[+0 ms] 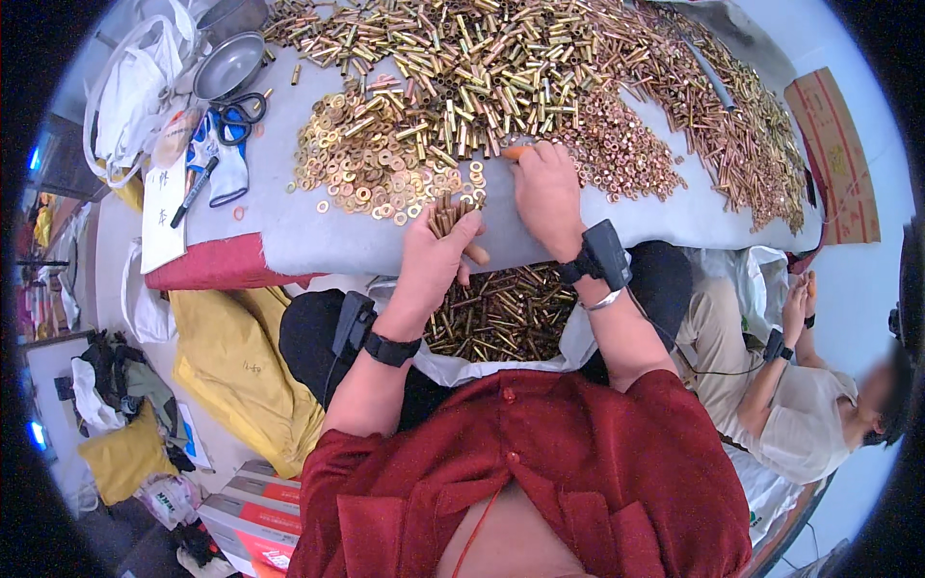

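Observation:
My left hand (436,258) grips a bundle of short brass tubes (449,214), held upright at the table's near edge. My right hand (545,189) rests on the grey table (289,226), fingers curled into the pile of brass and copper tubes (482,67), pinching a copper-coloured piece (517,151). Flat brass washers (366,169) lie spread just left of both hands. A white bag of sorted brass tubes (501,313) sits on my lap, below the hands. Both wrists wear black bands with small devices.
A metal bowl (229,65), scissors (241,111), a black marker (195,193) and a paper sheet (164,207) lie at the table's left end. Another person (800,405) sits to my right. Yellow sacks (236,361) and boxes (251,525) crowd the floor on the left.

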A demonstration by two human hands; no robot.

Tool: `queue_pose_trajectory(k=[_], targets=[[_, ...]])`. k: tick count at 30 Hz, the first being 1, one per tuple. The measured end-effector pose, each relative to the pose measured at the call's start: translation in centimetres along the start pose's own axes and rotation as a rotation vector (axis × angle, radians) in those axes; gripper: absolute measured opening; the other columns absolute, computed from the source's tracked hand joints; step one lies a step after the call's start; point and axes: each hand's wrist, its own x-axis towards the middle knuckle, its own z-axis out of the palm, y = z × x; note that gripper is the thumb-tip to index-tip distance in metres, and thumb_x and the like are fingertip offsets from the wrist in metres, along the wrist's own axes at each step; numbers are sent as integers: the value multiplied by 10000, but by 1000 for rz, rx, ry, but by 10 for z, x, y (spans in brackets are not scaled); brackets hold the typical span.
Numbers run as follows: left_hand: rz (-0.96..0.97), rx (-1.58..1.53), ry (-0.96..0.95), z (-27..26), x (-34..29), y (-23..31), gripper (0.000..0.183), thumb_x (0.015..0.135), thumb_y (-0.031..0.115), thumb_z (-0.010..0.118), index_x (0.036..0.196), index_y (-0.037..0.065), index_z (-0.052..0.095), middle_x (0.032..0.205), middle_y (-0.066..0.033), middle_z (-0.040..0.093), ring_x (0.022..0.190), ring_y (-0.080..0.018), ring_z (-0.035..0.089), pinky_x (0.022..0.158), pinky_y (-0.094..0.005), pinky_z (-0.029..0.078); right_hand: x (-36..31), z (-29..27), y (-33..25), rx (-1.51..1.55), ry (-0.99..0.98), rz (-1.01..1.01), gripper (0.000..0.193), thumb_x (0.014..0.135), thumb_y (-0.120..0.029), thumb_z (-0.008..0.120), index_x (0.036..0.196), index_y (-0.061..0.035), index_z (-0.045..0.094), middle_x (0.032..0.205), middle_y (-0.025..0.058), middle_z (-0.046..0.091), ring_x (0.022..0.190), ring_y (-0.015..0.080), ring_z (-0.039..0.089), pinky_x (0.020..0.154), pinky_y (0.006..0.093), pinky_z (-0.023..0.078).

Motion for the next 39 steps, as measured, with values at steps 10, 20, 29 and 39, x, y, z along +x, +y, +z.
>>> queue_pose_trajectory(k=[10,20,29,39], targets=[[20,186,-28,4,-2,6,239,855,136,638,1044,33,536,747,-40,607,490,-92,563,349,-202,368,-26,-29,-27,780,-81,98,137,801,-34,600,922,-33,664,874,145,625,814,287,610,710,325,486],[276,382,48,9,-3,0,127,833,68,637,897,-7,556,716,-29,600,516,-85,562,452,-230,441,-23,-35,-27,696,-115,91,136,819,-130,624,899,-22,645,831,152,612,763,309,597,654,361,476],[104,257,-82,4,-11,18,147,830,61,639,932,3,551,731,-23,605,511,-82,553,432,-227,415,-27,-44,-25,690,-60,-72,128,807,-105,633,912,-34,646,843,134,610,783,303,597,660,352,479],[330,482,-34,3,-6,2,158,835,110,644,942,19,573,658,0,584,512,-76,534,481,-223,430,-27,-46,-21,472,-89,-110,185,818,-231,627,821,-47,648,799,138,590,715,327,562,620,376,459]])
